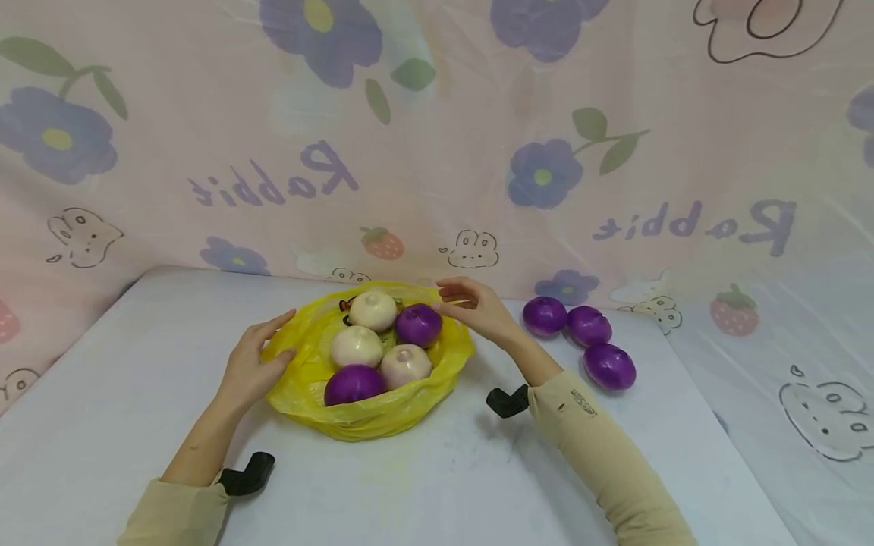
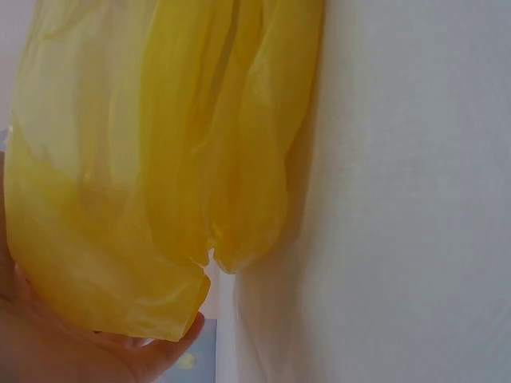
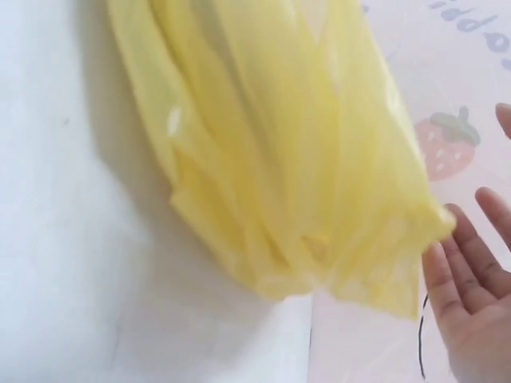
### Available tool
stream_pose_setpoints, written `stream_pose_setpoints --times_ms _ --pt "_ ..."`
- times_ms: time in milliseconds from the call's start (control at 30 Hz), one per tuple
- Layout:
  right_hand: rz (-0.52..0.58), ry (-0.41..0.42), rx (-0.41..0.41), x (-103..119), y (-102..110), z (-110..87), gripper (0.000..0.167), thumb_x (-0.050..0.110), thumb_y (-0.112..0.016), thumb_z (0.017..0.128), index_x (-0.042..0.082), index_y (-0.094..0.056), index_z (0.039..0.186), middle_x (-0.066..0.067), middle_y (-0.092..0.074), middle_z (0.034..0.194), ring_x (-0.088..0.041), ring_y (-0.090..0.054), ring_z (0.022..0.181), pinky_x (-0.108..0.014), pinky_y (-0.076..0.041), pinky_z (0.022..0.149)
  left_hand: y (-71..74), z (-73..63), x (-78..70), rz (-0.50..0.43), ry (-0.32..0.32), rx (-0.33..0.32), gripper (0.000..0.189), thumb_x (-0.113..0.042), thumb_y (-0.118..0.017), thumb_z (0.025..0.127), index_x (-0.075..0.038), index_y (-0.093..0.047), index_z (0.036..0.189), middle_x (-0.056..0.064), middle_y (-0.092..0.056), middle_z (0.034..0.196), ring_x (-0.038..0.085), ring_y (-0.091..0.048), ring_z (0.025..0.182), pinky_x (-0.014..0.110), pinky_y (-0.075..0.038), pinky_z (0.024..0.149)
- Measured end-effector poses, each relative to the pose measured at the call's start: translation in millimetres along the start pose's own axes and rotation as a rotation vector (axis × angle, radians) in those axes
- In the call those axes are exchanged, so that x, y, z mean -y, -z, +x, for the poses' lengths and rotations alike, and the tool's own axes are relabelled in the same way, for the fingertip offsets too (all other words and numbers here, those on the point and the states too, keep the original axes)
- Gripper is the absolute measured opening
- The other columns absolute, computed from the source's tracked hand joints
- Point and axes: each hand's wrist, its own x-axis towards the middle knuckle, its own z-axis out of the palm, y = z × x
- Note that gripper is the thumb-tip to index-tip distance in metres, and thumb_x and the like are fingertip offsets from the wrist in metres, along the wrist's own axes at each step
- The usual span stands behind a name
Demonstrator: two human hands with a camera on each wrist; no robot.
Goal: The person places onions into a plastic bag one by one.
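A yellow plastic bag (image 1: 369, 425) sits on the table with its mouth spread wide. Inside lie three white onions (image 1: 356, 347) and two purple onions (image 1: 355, 384), all glossy. At the bag's left rim is my left hand (image 1: 249, 368), fingers extended and thumb over the yellow film. The left wrist view shows that hand (image 2: 88, 355) behind and below the bag's edge, touching it. My right hand (image 1: 481, 311) is at the far right rim, fingers fairly straight beside a purple onion; in the right wrist view its fingertips meet the bag's edge (image 3: 375, 279).
Three more purple onions (image 1: 589, 326) lie on the white table (image 1: 437, 493) to the right, beyond my right forearm. A patterned curtain (image 1: 437, 152) hangs along the table's back edge. Black wrist-worn pieces (image 1: 247, 474) stick out by both sleeves.
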Motion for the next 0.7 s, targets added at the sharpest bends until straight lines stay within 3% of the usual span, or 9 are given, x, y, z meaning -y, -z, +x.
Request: stream_pose_setpoints --times_ms 367,500,700 --pt "-0.025 -0.035 -0.118 -15 18 -14.7 0.046 0.026 -0.068 0.089 0.009 -0.056 0.129 -0.017 -0.058 0.127 -0.028 -0.056 0.115 -0.044 -0.045 0.101 1.7 -1.1 2.4 0.001 0.003 0.029 0.06 -0.01 -0.055 0.091 -0.013 -0.037 0.148 0.03 -0.035 0.141 0.054 -0.038 0.123 0.07 -0.033 0.097" --pt "-0.036 -0.048 -0.186 -21 24 -19.2 0.044 0.027 -0.069 0.088 0.01 -0.058 0.127 -0.013 -0.06 0.125 -0.026 -0.056 0.114 -0.042 -0.046 0.099 2.4 -0.7 2.7 0.003 -0.002 0.022 0.06 -0.009 -0.055 0.091 -0.013 -0.038 0.148 0.03 -0.036 0.141 0.053 -0.039 0.122 0.069 -0.034 0.097" --pt "-0.017 -0.058 -0.305 -29 32 -27.6 0.048 0.025 -0.07 0.087 0.002 -0.057 0.127 -0.019 -0.057 0.13 -0.03 -0.054 0.118 -0.043 -0.043 0.099 3.0 -0.1 2.1 0.004 -0.005 0.023 0.059 -0.009 -0.053 0.091 -0.012 -0.038 0.148 0.031 -0.035 0.141 0.052 -0.038 0.121 0.069 -0.033 0.096"
